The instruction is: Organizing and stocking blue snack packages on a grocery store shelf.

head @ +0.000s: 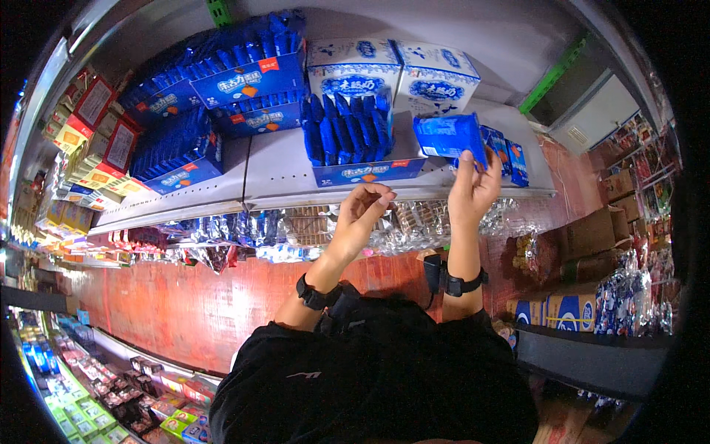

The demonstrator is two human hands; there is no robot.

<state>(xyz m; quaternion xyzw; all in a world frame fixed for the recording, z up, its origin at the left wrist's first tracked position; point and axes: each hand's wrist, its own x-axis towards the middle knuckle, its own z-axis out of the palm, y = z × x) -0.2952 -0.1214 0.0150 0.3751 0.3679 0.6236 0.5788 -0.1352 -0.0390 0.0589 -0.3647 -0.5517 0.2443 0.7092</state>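
Note:
My right hand (474, 183) grips a blue foil snack packet (446, 135) by its lower right corner, raised above the right part of the shelf. My left hand (363, 213) holds nothing; its fingers are loosely bent at the shelf's front edge. Just beyond it stands an open blue cardboard display box (369, 173) with several blue packets (346, 130) upright inside. A few smaller blue packets (516, 161) lie beside my right hand, partly covered by it. Two white-and-blue cartons (355, 83) stand side by side behind the display box.
Stacked blue display boxes (249, 83) and red-and-yellow boxes (91, 127) fill the left of the metal shelf (272, 161). Bagged snacks (310, 225) lie on the tier below. Cardboard cartons (588, 233) stand at right on the reddish floor (183, 299); another stocked shelf (111, 383) is behind.

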